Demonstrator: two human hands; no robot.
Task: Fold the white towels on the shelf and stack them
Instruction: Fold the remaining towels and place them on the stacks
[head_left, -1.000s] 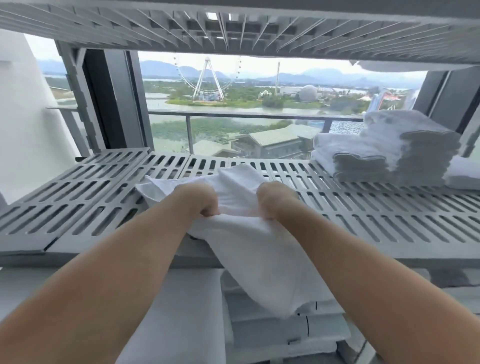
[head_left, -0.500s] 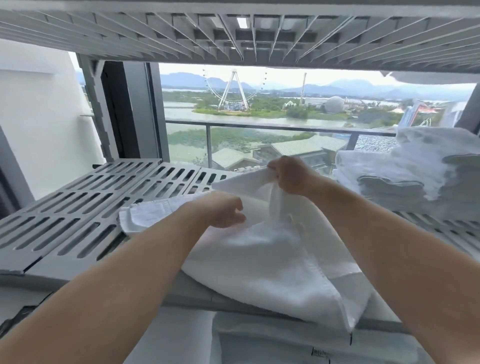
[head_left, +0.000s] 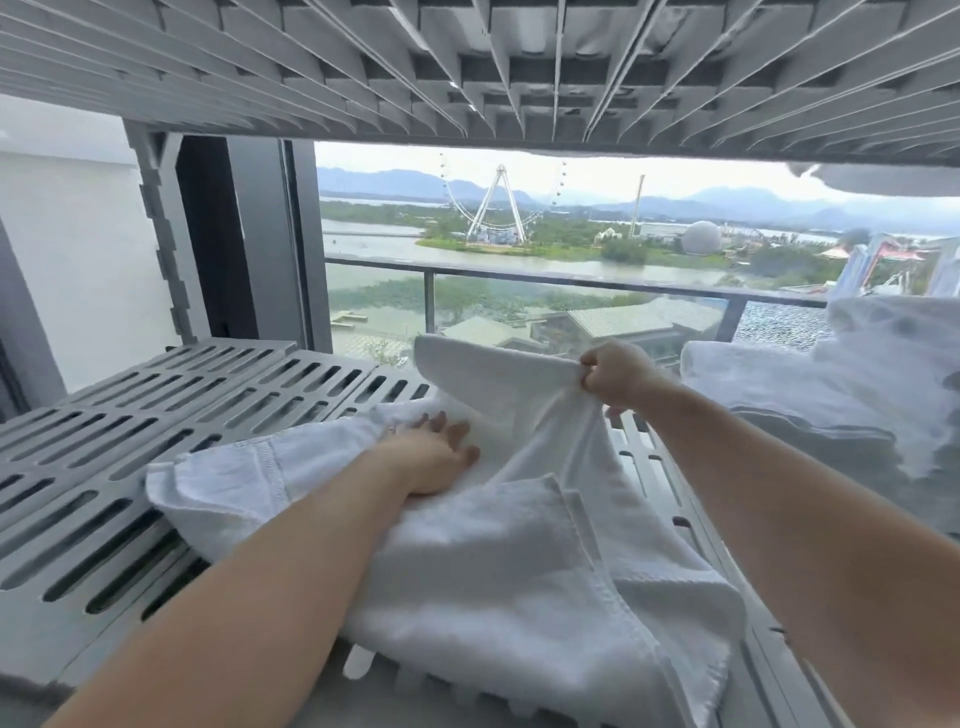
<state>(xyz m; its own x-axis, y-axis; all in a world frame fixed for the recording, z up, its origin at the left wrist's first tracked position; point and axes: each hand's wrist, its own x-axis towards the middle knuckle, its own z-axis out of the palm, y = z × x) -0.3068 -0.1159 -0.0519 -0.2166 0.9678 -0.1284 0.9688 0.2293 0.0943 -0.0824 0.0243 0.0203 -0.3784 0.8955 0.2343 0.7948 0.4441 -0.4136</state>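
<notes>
Head view: left grip (head_left: 434, 457) has released, now flat on the towel (head_left: 509, 561); right grip (head_left: 615, 371) pinches a lifted edge, seemingly starting the fold.

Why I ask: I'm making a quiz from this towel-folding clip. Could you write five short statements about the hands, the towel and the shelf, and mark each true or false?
1. The left hand lies flat on the towel. True.
2. The right hand is open and holds nothing. False: it pinches a part of the towel and holds it up off the shelf.
3. Folded towels sit at the right end of the shelf. True.
4. The shelf is a solid wooden board. False: it is grey and slotted.
5. The towel is dark blue. False: it is white.
</notes>
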